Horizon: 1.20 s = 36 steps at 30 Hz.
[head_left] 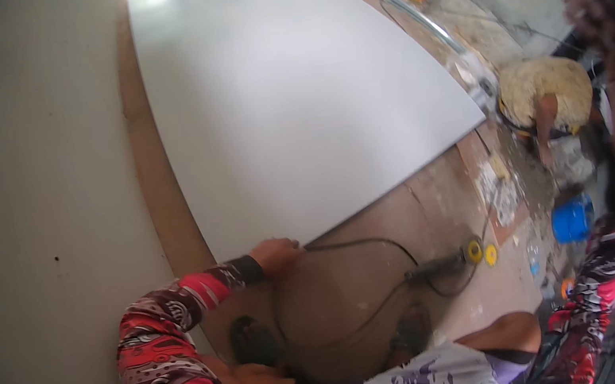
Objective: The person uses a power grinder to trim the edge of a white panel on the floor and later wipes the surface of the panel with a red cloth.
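Observation:
My left hand is closed on the near left corner of a large white board, its fingers at the board's edge. The board stretches away from me, its far end washed out by glare. At the far right my right hand is raised, blurred, with the fingers apart and nothing visible in it. Below the board's near edge, a dark corded power tool with a yellow round end lies on the brown floor sheet. Its black cable loops around my feet.
A pale panel surface fills the left side. At the right are a rounded beige object with a bare limb before it, a blue bucket and scattered debris. A metal strip runs along the board's right side.

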Tool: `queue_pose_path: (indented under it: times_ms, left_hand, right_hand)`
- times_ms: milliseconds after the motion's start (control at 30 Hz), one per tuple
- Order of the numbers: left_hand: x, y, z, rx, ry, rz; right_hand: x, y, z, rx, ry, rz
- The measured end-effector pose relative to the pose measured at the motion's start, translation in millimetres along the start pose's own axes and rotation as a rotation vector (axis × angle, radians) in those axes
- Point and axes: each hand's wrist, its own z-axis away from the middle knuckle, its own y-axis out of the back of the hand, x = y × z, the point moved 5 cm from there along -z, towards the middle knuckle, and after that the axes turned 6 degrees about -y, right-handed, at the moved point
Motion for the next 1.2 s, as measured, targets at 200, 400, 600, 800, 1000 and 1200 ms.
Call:
queue_pose_path:
  times_ms: [200, 400, 600, 800, 1000, 1200]
  left_hand:
    - [-27.8, 40.3, 12.2, 0.282, 0.205, 0.098]
    - [-98.2, 72.1, 37.7, 0.581, 0.377, -0.355]
    - [-144.8, 73.4, 45.6, 0.583, 0.522, -0.515]
    - [-146.2, 47.9, -10.9, 0.542, 0.427, -0.539]
    - [-151.7, 38.1, -49.8, 0.463, 0.389, -0.582]
    - [-145.6, 42.4, -79.9, 0.526, 0.318, -0.536]
  right_hand:
    - [100.0, 4.2, 156.5, -0.743, -0.639, 0.334]
    - [99.1, 4.3, 220.7, -1.144, -0.519, 0.537]
    - [105.5, 0.1, 226.8, -1.102, -0.419, 0.651]
    - [152.0, -17.4, 236.4, -1.235, -0.451, 0.755]
    - [175.6, -31.3, 229.4, -1.218, -0.541, 0.520]
    - [181.7, -45.3, 225.2, -1.229, -0.559, 0.469]
